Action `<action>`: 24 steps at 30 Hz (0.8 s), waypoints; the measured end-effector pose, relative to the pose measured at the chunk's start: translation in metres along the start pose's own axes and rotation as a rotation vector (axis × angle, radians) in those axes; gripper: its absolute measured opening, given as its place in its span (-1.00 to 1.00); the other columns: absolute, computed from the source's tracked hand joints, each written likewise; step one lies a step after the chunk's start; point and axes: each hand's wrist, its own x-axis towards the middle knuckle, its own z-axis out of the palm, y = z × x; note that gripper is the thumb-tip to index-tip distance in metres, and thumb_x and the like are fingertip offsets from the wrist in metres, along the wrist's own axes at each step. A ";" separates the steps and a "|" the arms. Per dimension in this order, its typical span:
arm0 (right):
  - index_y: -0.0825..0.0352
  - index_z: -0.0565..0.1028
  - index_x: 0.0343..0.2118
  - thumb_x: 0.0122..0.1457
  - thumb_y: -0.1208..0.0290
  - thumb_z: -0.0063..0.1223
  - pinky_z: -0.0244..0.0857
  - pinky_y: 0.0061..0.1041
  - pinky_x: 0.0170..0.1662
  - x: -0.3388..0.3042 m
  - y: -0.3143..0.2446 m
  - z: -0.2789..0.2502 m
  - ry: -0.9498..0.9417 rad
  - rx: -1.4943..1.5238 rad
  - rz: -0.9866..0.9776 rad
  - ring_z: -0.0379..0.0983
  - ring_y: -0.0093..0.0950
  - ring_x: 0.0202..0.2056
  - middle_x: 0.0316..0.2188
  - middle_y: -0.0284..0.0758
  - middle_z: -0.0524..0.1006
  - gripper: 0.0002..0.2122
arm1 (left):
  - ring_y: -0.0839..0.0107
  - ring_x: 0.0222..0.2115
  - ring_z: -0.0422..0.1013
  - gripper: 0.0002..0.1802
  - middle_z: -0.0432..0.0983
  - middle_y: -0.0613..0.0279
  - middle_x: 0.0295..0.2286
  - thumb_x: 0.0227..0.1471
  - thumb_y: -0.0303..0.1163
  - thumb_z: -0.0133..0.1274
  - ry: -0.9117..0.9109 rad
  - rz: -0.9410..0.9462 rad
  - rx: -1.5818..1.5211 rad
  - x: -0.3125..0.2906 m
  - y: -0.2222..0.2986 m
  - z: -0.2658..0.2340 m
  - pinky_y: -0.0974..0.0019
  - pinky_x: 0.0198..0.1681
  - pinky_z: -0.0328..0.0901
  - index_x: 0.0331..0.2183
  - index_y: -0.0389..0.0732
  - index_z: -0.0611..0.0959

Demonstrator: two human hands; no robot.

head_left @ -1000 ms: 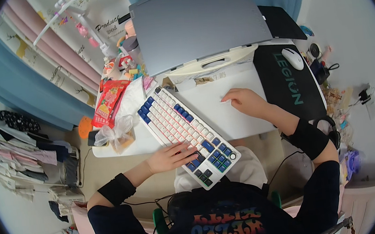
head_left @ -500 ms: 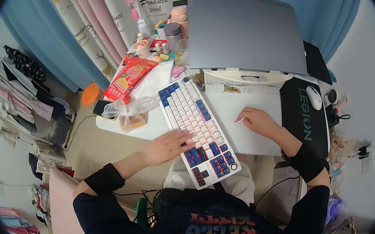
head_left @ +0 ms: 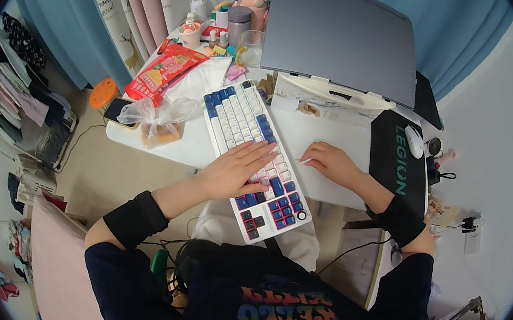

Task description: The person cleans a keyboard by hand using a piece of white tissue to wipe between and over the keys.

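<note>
A white keyboard [head_left: 215, 144] with white, blue and black keys and pinkish-red light between them lies at a slant, its near end reaching past the desk edge over my lap. My left hand [head_left: 238, 169] lies across its middle keys, fingers stretched out, holding nothing. Just right of the keyboard, my right hand [head_left: 331, 163] is held over the white desk [head_left: 322, 128] with its fingers pinched. A small white piece [head_left: 305, 159] sticks out from those fingertips; its kind is too small to tell.
A grey laptop [head_left: 337, 31] stands on a cream stand [head_left: 325, 92] at the back. At right, a white mouse [head_left: 414, 141] rests on a black mat [head_left: 389, 160]. Far left hold a tied plastic bag [head_left: 160, 117], a red packet [head_left: 164, 72], a glass [head_left: 251, 50] and a grey jar [head_left: 239, 26].
My left hand has moved from the keyboard's left edge farther onto the keys. The right hand keeps its pinch, now nearer the keyboard. The whole view has shifted and turned a little.
</note>
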 end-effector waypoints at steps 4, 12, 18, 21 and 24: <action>0.22 0.54 -0.33 0.04 0.51 0.07 0.31 -0.45 -0.21 0.003 -0.026 -0.021 -0.047 0.138 0.089 0.40 -0.40 -0.27 -0.37 -0.38 0.46 -0.88 | 0.14 0.20 0.00 -0.18 0.05 -0.01 0.17 0.03 0.09 -0.04 -0.018 0.003 0.013 -0.001 0.004 0.006 0.11 0.25 -0.11 0.15 -0.26 0.21; 0.19 0.54 -0.38 0.00 0.40 0.10 0.31 -0.46 -0.22 0.030 -0.063 -0.037 -0.317 0.047 -0.102 0.41 -0.41 -0.28 -0.40 -0.40 0.46 -0.90 | 0.16 0.22 -0.04 -0.11 0.01 0.01 0.19 -0.01 0.14 -0.01 -0.013 -0.029 0.026 -0.001 0.000 0.009 0.09 0.26 -0.14 0.16 -0.29 0.19; 0.22 0.54 -0.42 -0.03 0.34 0.07 0.32 -0.36 -0.22 0.042 -0.060 -0.030 -0.399 -0.033 -0.055 0.45 -0.33 -0.28 -0.42 -0.33 0.51 -0.87 | 0.18 0.24 -0.08 -0.11 0.00 0.04 0.20 0.01 0.17 -0.06 -0.025 -0.024 0.012 0.000 -0.002 0.012 0.10 0.27 -0.18 0.17 -0.28 0.17; 0.24 0.53 -0.45 -0.05 0.35 0.08 0.32 -0.35 -0.21 0.045 -0.065 -0.026 -0.379 -0.067 -0.063 0.45 -0.33 -0.29 -0.44 -0.32 0.52 -0.88 | 0.18 0.24 -0.09 -0.09 -0.01 0.05 0.21 0.01 0.19 -0.07 -0.025 -0.029 0.019 -0.002 -0.002 0.014 0.09 0.27 -0.19 0.17 -0.28 0.16; 0.26 0.51 -0.49 -0.07 0.39 0.10 0.34 -0.36 -0.24 0.045 -0.067 -0.019 -0.351 -0.105 -0.138 0.45 -0.34 -0.31 -0.46 -0.34 0.51 -0.91 | 0.18 0.24 -0.10 -0.08 -0.03 0.04 0.21 0.01 0.20 -0.08 -0.024 -0.022 0.036 -0.002 -0.002 0.015 0.09 0.27 -0.19 0.18 -0.27 0.15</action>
